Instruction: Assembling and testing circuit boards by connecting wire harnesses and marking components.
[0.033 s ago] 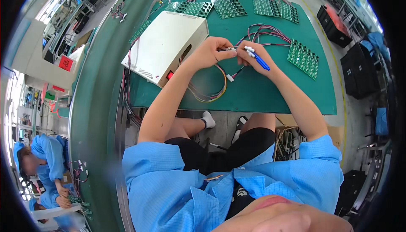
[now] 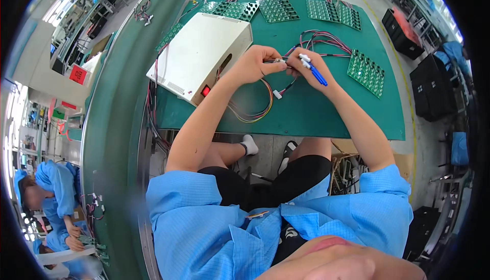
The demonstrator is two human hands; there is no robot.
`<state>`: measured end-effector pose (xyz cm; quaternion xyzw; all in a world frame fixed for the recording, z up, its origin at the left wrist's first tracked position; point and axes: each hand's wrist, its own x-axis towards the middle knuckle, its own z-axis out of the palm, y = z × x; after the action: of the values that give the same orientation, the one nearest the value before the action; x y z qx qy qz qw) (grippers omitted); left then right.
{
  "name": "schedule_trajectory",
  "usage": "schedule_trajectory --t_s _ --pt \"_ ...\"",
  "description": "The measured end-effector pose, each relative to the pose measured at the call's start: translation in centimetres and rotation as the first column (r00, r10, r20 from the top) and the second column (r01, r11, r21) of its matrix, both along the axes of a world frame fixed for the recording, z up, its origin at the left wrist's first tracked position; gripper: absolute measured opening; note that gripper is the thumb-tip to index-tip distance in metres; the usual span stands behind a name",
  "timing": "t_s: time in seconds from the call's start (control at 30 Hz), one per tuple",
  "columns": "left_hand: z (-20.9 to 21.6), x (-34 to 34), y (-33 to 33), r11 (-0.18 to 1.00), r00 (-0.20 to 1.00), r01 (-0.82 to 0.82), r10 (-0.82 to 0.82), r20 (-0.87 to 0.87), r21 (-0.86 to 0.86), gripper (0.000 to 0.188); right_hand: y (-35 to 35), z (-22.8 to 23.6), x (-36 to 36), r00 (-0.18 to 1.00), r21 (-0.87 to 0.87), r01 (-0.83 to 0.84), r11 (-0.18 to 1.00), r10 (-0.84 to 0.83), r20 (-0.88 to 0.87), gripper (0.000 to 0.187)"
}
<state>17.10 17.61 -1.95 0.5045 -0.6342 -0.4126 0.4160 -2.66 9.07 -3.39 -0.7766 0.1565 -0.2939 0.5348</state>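
Note:
Over the green table [image 2: 326, 119], both my hands meet at a cable end with a small white connector [image 2: 284, 61]. My left hand [image 2: 254, 65] pinches it between thumb and fingers. Its wires are partly hidden by the fingers. My right hand [image 2: 315, 76] is closed at the same spot, fingertips near my left thumb. Across it lies a blue pen-like stick [image 2: 319, 76] with a white end, pointing back toward me. Below the hands, a white plug [image 2: 277, 94] on dark wires rests on the table. Yellow, black and red wires [image 2: 250, 120] loop beside it.
A white metal box [image 2: 199, 50] with a red switch [image 2: 205, 91] stands left of my hands. A green circuit board [image 2: 366, 73] with a wire bundle [image 2: 326, 37] lies right. Several more boards [image 2: 278, 9] line the far edge. Farther left, a person [image 2: 56, 188] works at another bench.
The pen-like stick and my right hand have shifted very slightly to the right. My left hand keeps its pinch, almost unmoved.

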Motion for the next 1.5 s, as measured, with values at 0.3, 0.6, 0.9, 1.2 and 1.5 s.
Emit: schedule_trajectory --t_s 0.3,0.6,0.9,1.2,1.5 --pt "-0.5 -0.5 0.8 0.976 0.944 -0.218 0.209 -0.257 -0.005 0.029 1.0 -0.5 0.9 0.944 -0.44 0.233 0.867 -0.311 -0.113 0.01" --pt "-1.8 -0.4 0.2 0.966 0.905 -0.23 0.256 -0.34 0.114 0.023 1.3 -0.5 1.2 0.97 -0.319 0.102 0.942 -0.166 -0.179 0.013" --pt "-3.0 0.4 0.0 0.993 0.879 -0.045 0.093 -0.467 0.114 0.029 -0.2 -0.3 0.9 0.995 0.056 0.037 0.998 -0.031 -0.092 0.021" --pt "-3.2 0.4 0.0 0.997 0.932 -0.06 0.076 -0.354 0.058 0.028 -0.1 -0.5 0.8 0.992 0.063 -0.038 0.997 0.046 -0.117 0.023" --pt "-3.5 0.0 0.4 0.996 0.955 -0.077 0.089 -0.283 0.053 0.025 -0.1 -1.0 1.2 0.982 -0.165 0.003 0.986 -0.034 -0.185 0.024"
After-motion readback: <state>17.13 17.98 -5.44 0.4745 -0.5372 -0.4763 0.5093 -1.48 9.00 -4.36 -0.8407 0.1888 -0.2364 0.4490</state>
